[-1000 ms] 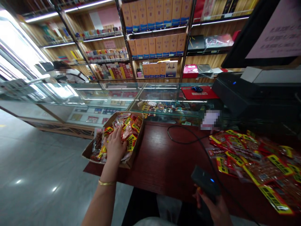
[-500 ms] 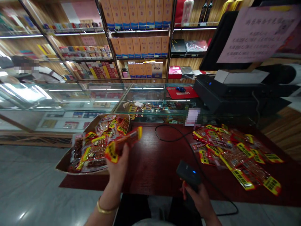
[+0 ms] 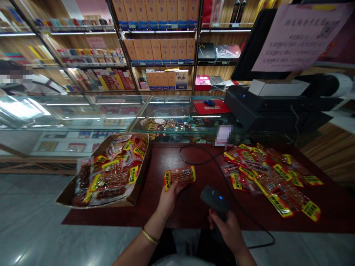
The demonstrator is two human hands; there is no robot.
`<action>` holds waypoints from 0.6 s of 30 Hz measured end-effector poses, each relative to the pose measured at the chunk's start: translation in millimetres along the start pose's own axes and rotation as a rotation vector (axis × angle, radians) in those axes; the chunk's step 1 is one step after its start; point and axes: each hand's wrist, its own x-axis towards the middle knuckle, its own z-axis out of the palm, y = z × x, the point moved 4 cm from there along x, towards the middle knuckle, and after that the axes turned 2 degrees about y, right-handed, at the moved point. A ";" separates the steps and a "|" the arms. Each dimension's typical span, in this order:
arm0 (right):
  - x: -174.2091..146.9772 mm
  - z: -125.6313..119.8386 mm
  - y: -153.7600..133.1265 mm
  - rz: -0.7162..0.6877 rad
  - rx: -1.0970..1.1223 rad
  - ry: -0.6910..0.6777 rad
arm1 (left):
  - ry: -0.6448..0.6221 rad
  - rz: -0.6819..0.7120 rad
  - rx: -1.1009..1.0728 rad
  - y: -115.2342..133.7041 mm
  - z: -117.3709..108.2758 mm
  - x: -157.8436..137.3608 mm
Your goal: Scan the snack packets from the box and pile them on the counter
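"Dark red counter [image 3: 163, 155], stocked shelves [image 3: 155, 67] beyond. Where's the snack packet [image 3: 181, 175]?"

"I see the left hand [image 3: 169, 197] gripping it, yellow ends jutting out both sides, between the carton [image 3: 140, 181] and the black scanner [image 3: 215, 201] that the right hand [image 3: 226, 226] clasps."

This is a shop, seen from its checkout side: lit wall shelves [image 3: 163, 32] carry rows of matching orange boxes [image 3: 156, 51], and a glass display counter [image 3: 172, 132] with small goods inside runs along the far edge of the dark red table [image 3: 163, 159]. Retail gear shows too, with a monitor [image 3: 253, 44] bearing a pink printed notice [image 3: 296, 40] beyond the far edge toward the right, and a handheld scanner [image 3: 215, 199] above the near edge. Packaged snacks fill a cardboard box [image 3: 142, 171] by the left edge, and more snack packets [image 3: 271, 177] lie heaped toward the right end.
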 end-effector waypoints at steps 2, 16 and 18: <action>-2.8 1.7 -7.3 -0.008 -0.061 0.042 | 0.005 -0.012 -0.010 0.4 0.9 -0.2; -19.0 -13.8 -40.1 -0.092 -0.382 0.112 | -0.043 0.019 -0.007 -1.1 4.0 -3.5; -18.6 -10.2 -44.5 -0.098 -0.371 0.112 | -0.069 0.030 0.057 -2.2 4.7 -4.4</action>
